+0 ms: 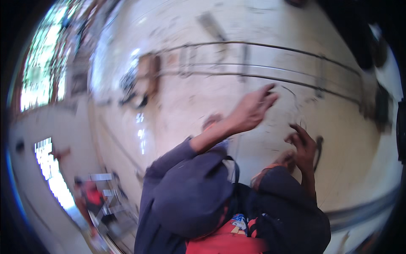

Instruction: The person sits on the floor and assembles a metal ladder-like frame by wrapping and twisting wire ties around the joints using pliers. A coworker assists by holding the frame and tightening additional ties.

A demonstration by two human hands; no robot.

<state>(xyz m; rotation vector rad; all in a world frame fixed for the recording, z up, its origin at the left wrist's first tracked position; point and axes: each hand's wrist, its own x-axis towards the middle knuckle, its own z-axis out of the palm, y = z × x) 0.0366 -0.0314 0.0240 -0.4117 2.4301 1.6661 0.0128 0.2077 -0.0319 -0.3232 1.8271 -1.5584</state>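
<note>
I see crosspieces (243, 61) on the far frame (262, 77), the wire (294, 96) seemingly unfastened, and my left hand (252, 111) and right hand (305, 150) part-curled, any grip too blurred to tell.

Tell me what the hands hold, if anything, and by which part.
Cannot be told: blur hides whether the left hand or right hand grips the wire.

No readable text, labels, numbers or signs; blue-and-white print (239, 223) on red cloth (224, 245), lower centre, too blurred.
</note>
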